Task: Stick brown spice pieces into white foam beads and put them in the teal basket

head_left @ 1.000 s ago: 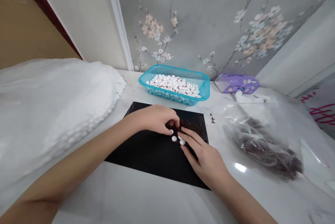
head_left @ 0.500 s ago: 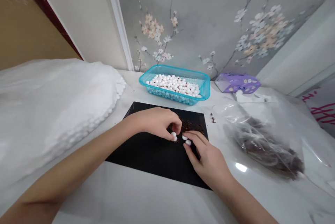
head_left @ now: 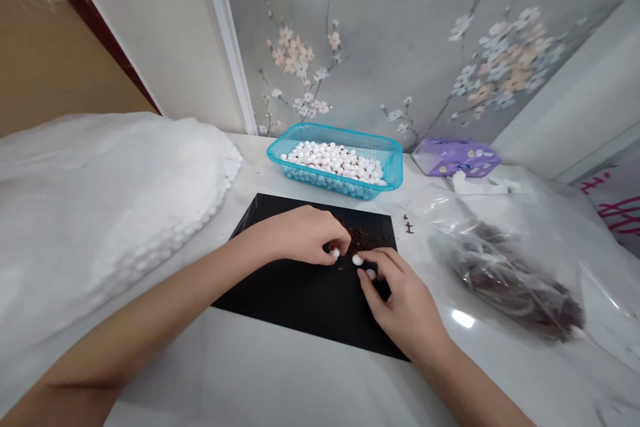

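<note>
A black mat point(head_left: 300, 294) lies on the white table, with a small heap of dark brown shell bits point(head_left: 363, 239) at its far edge. My left hand point(head_left: 305, 235) rests on the mat, its fingers pinched on a small white round seed point(head_left: 335, 253). My right hand point(head_left: 405, 300) has curled fingers closed on another white seed point(head_left: 371, 274). A third white seed point(head_left: 357, 259) lies on the mat between the two hands.
A turquoise plastic basket point(head_left: 380, 147) with several white seeds stands behind the mat. A clear plastic bag of dark brown husks point(head_left: 505, 277) lies at the right. A purple packet point(head_left: 457, 157) sits near the wall. White cloth under plastic point(head_left: 100, 200) fills the left.
My right hand's fingers have curled from flat to pinched around a white seed. The left hand drew its seed slightly right. The view shifted a little.
</note>
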